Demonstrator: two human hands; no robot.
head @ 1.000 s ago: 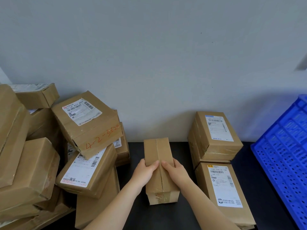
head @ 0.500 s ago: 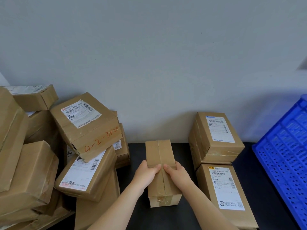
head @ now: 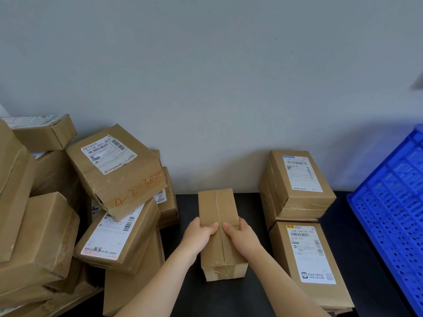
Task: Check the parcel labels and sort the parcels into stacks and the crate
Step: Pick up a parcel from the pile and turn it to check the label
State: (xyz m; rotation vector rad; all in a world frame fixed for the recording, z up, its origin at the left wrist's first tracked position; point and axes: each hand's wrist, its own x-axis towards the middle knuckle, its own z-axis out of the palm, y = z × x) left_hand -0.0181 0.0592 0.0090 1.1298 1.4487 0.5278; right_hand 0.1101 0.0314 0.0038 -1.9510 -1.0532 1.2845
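Cardboard parcel (head: 219,227) on black table (head: 240,296), label-less face up; left hand (head: 198,236) and right hand (head: 243,236) grip its sides. Blue crate (head: 389,216) to its right.

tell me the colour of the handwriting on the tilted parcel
The handwriting is orange-red; the head view shows it.

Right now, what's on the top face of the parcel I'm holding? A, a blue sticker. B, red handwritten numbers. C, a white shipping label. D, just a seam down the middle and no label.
D: the parcel, gripped by the left hand and the right hand, shows plain brown cardboard with only a centre seam on top.
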